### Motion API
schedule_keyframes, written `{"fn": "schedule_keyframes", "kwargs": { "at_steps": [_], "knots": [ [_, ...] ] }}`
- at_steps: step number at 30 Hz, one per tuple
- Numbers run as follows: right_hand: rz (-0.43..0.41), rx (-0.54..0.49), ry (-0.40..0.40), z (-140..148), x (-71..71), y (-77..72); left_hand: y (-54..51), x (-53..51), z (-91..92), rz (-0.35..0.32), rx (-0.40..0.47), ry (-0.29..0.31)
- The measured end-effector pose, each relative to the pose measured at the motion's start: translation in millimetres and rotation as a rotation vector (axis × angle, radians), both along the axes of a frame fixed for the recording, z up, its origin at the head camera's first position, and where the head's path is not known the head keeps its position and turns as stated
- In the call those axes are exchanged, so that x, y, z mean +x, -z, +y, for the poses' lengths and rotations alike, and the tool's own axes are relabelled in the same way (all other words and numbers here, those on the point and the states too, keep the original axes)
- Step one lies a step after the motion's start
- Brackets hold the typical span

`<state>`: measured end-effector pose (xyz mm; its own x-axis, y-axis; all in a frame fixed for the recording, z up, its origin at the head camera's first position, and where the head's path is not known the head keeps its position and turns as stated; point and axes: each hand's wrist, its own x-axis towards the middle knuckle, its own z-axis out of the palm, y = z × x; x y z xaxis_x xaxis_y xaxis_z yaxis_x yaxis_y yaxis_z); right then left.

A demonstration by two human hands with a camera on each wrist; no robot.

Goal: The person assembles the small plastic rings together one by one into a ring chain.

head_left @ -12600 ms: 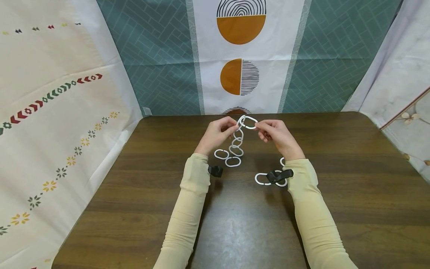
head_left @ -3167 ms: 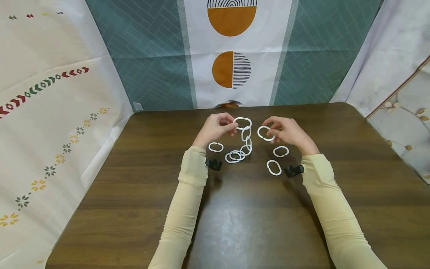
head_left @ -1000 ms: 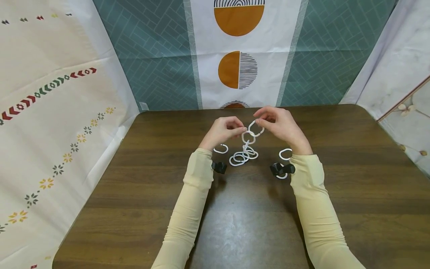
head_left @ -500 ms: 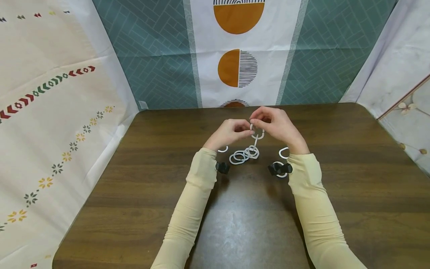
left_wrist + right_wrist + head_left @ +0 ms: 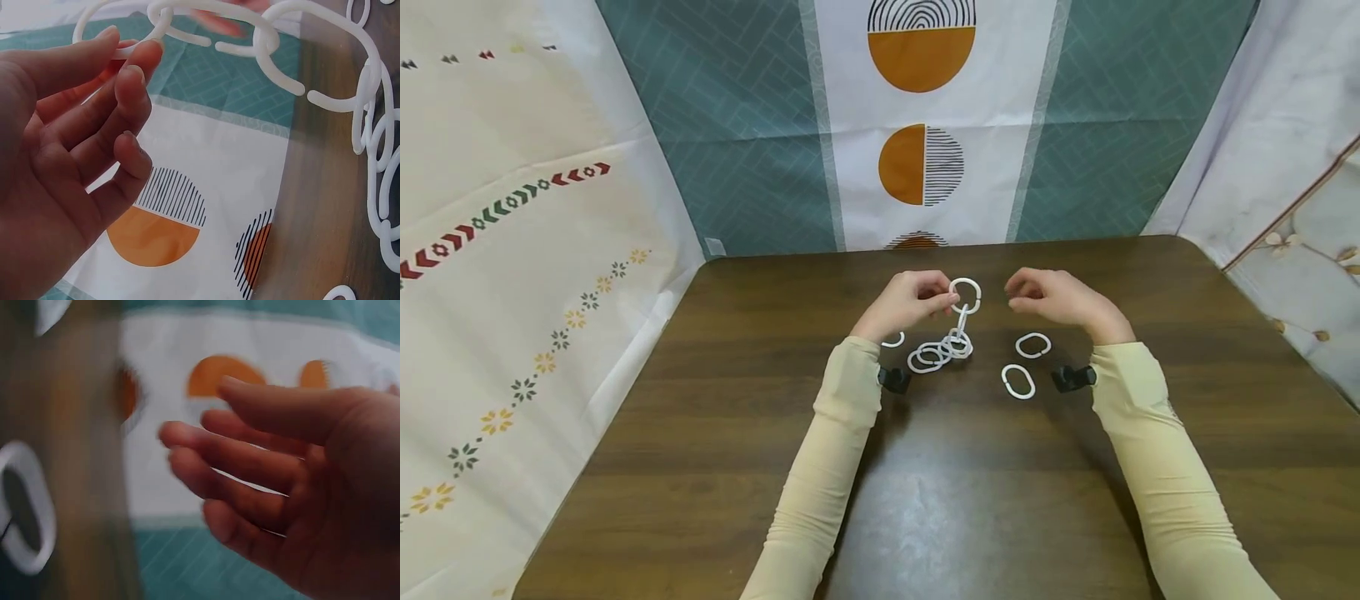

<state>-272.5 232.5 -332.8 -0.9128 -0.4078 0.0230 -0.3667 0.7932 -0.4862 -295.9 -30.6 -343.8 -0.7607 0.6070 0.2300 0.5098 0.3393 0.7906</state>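
Chain of white oval links: located near far edge of worktop, between left hand and right hand, closer to left. End link raised above worktop; next link hanging from it; remainder gathered below in a small overlapping heap.

Left hand: end link held at one side in a narrow pinch between thumb and fingers. In left wrist view: pinched link at upper left, following links joined in series toward right, then descending along right side of view. Narrow break visible in rim of two links.

Right hand: above worktop, to right of chain and apart from it. Fingers loosely bent and parted; thumb set wide of them. Right wrist view blurred.

Separate links: two on worktop, below right hand; upper link lying crosswise, lower link lying obliquely, near each other but apart. Third link left of heap, partly covered by left hand and wrist.

Fitted at wrists: left black mount and right black mount, over pale yellow sleeves.

Background: teal cloth with white centre panel bearing orange and striped half-discs; cream patterned cloth at left.
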Motion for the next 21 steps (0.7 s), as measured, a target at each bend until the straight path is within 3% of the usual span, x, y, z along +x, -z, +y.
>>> {"fn": "schedule_keyframes", "kwargs": {
  "at_steps": [5,9,13,21],
  "knots": [
    [-0.151,0.139,-0.153,18,-5.2,29.8,0.8,-0.5,-1.8,0.013,-0.016,0.009],
    [-0.164,0.167,-0.159,22,-9.8,50.0,2.8,-0.9,-2.9,0.014,-0.022,0.005],
    [-0.133,0.188,-0.118,20,-9.8,54.4,3.0,-1.5,-3.1,0.010,-0.019,0.008],
    [-0.123,0.208,-0.111,24,-8.6,53.8,3.4,-1.9,-1.7,0.002,-0.060,0.014]
  ]
}}
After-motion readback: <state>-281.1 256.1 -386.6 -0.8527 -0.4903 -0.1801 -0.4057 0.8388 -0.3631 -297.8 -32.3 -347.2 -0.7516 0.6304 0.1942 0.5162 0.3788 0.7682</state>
